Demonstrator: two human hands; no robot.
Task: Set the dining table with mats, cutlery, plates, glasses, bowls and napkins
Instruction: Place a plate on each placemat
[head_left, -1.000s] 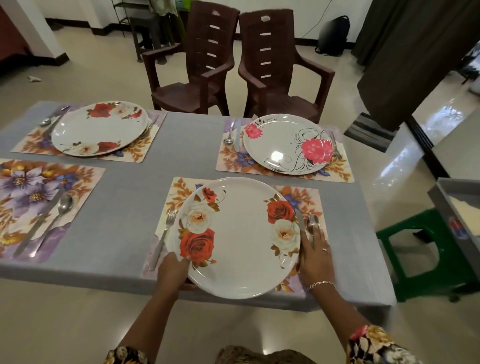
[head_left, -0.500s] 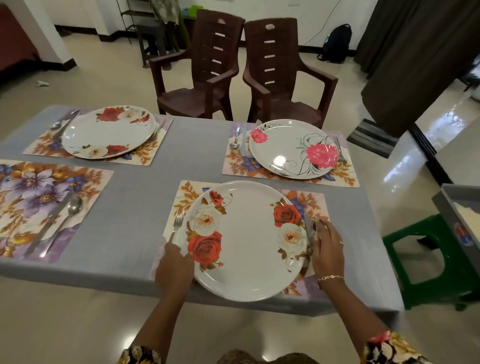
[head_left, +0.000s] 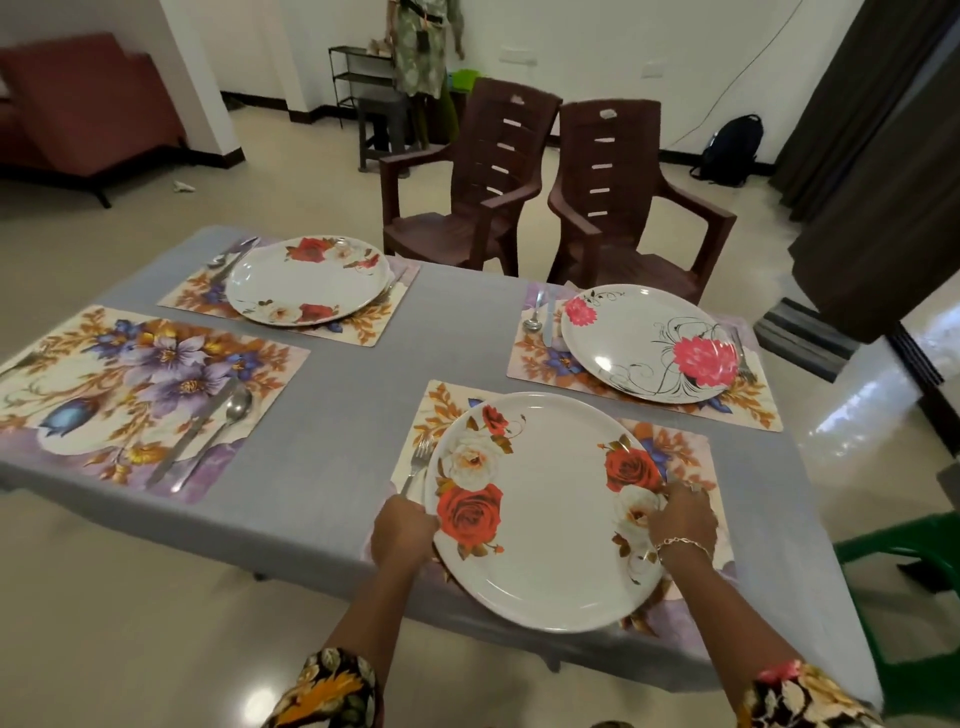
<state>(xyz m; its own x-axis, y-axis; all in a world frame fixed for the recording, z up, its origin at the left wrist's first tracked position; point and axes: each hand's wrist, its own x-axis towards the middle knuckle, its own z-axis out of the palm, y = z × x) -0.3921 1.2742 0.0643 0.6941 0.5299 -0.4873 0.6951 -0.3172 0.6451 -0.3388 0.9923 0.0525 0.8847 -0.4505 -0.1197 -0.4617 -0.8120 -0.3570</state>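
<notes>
The rose plate (head_left: 545, 514) lies at the lower centre of the frame on a floral mat (head_left: 447, 400), near the front edge of the grey surface (head_left: 337, 467). The left hand (head_left: 402, 530) curls its grip round the plate's left rim; the right hand (head_left: 683, 512) closes its grip on the right rim. A fork (head_left: 418, 457) lies just left of the plate. To the left a purple-flower mat (head_left: 130, 384) carries only a knife (head_left: 195, 434) and a spoon (head_left: 231, 415). Two more plates sit on mats farther up, a pink-flower plate (head_left: 634, 343) at right and a far plate (head_left: 306, 280) at upper left.
</notes>
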